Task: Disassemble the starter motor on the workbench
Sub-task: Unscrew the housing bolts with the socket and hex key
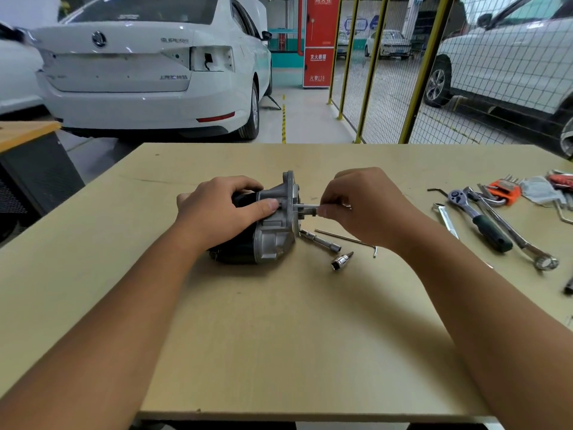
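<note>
The starter motor (273,234) lies on its side in the middle of the workbench (279,336), black body to the left and silver aluminium housing to the right. My left hand (223,209) grips it from above, thumb on the housing. My right hand (362,206) pinches a thin metal tool shaft (305,207) that points into the housing's flange. The tool's far end is hidden inside my fingers.
Just right of the motor lie a socket extension (321,242), a loose socket (340,261) and a long hex key (347,238). At the right edge are a ratchet (479,220), spanners (521,240), an orange hex key set (504,192) and a grey rag (541,190).
</note>
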`<control>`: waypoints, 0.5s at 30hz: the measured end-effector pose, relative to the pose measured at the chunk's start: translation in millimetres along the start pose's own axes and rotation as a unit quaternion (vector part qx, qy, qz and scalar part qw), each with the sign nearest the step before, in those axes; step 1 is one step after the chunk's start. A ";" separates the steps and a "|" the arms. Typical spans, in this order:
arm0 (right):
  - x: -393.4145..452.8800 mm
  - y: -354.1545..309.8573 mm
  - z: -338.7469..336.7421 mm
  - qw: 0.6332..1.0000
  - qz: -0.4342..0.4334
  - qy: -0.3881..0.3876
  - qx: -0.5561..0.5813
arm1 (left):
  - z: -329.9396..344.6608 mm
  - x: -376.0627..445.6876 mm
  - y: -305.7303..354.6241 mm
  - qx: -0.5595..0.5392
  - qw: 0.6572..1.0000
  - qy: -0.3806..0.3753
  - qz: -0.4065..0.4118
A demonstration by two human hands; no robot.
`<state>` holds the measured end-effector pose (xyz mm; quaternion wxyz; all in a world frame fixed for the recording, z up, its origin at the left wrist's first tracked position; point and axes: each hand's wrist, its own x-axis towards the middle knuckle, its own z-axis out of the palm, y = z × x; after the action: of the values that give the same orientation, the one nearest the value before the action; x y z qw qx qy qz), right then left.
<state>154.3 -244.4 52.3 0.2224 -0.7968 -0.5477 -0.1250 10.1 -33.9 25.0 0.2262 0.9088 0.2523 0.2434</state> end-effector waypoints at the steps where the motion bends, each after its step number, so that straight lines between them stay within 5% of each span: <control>1: 0.2 0.1 -0.2 1.000 0.003 0.005 -0.001 | -0.3 0.0 -0.1 0.001 1.000 -0.002 0.000; 15: 2.5 -3.7 2.9 1.000 -0.006 -0.006 -0.015 | 0.4 1.0 -0.5 -0.009 1.000 0.000 0.002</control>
<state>151.7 -239.8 51.7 0.2063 -0.7977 -0.5518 -0.1292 10.9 -33.1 24.7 0.2342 0.9073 0.2480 0.2458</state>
